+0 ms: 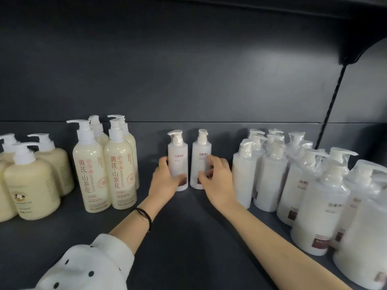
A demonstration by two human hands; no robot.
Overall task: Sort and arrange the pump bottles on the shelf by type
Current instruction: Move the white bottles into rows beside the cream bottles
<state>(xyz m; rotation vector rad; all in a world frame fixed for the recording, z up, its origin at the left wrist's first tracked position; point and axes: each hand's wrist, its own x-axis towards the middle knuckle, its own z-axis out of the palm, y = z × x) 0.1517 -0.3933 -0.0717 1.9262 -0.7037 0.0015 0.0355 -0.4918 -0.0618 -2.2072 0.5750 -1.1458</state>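
Two slim white pump bottles stand upright side by side at the middle of the dark shelf (188, 237). My left hand (165, 178) grips the left white bottle (178, 155) low on its body. My right hand (215, 176) curls its fingers round the lower part of the right white bottle (201, 153). Left of them stand several tall cream bottles with red lettering (90, 168). Several squat cream pump bottles (31, 185) sit at the far left. Several plastic-wrapped white pump bottles (272, 174) crowd the right side.
A dark back wall (188, 70) closes the shelf behind the bottles. A black bracket and upright (335, 97) run down at the back right. Bare shelf lies in front of the two middle bottles, between my forearms.
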